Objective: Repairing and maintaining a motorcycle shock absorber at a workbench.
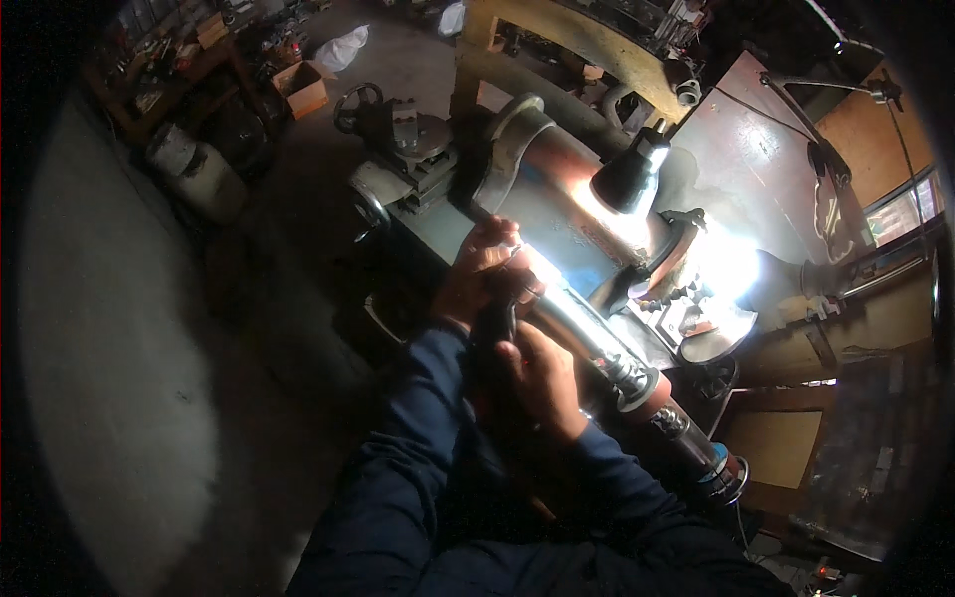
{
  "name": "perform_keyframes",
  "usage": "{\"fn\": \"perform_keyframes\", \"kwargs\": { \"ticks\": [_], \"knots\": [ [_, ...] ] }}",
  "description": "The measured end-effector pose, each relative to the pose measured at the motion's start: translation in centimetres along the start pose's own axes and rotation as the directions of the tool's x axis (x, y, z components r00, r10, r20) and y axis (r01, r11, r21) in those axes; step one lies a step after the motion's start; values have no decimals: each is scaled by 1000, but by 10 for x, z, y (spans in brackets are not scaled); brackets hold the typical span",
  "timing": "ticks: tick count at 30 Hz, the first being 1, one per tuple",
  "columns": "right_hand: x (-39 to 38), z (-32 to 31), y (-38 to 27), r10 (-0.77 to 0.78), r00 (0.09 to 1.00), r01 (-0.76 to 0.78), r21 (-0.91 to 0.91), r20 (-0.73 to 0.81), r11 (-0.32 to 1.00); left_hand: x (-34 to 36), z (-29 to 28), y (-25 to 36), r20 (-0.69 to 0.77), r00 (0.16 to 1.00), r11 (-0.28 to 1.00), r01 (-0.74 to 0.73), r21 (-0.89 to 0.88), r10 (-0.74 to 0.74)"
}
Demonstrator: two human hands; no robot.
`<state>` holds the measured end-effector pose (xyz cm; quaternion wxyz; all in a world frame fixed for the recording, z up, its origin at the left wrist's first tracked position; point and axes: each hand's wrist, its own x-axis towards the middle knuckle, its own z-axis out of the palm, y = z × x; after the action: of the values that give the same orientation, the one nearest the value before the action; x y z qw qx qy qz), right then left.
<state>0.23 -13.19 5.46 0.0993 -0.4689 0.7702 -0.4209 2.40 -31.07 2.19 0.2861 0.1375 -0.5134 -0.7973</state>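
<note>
One grey machine (552, 219) is standing mid-view. One shiny metal cylinder (587, 333) is lying along its near side. One lamp (632, 179) is hanging above. Of two hands, the left hand (474, 274) is curling its fingers near the cylinder's upper-left end, its grip unclear; the right hand (547, 378) is grasping one dark piece (494, 323) between them.

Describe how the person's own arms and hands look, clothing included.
The left sleeve and right sleeve are dark blue, long and creased, reaching to about the wrists. The left grip and right grip are bare human hands, ungloved as far as shows. No cables or markings can be made out on the sleeves in this dim light.
</note>
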Motion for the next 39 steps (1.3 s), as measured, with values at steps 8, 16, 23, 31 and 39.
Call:
{"fn": "perform_keyframes", "kwargs": {
  "ticks": [8, 16, 23, 31, 39],
  "knots": [
    [4, -28, -13, -288, 939, 235, -259, -189, 937, 15, 14, 17, -118, 950, 916, 240, -322, -290],
    [24, -31, -18, -229, 973, 223, -176, -16, 959, 4, -8, -10, 26, 999, 942, -9, -334, 18],
    [39, -42, -12, -180, 961, 244, -330, 211, 912, 22, 21, 5, -175, 959, 931, 157, -330, -223],
    [40, -11, -1, -362, 932, 303, -605, 26, 736, 5, 4, 6, 146, 987, 820, 143, -554, -74],
    [38, 37, 10, -477, 854, 312, -527, -209, 791, 7, -8, -7, 229, 973, 829, 139, -542, -13]
  ]
}}
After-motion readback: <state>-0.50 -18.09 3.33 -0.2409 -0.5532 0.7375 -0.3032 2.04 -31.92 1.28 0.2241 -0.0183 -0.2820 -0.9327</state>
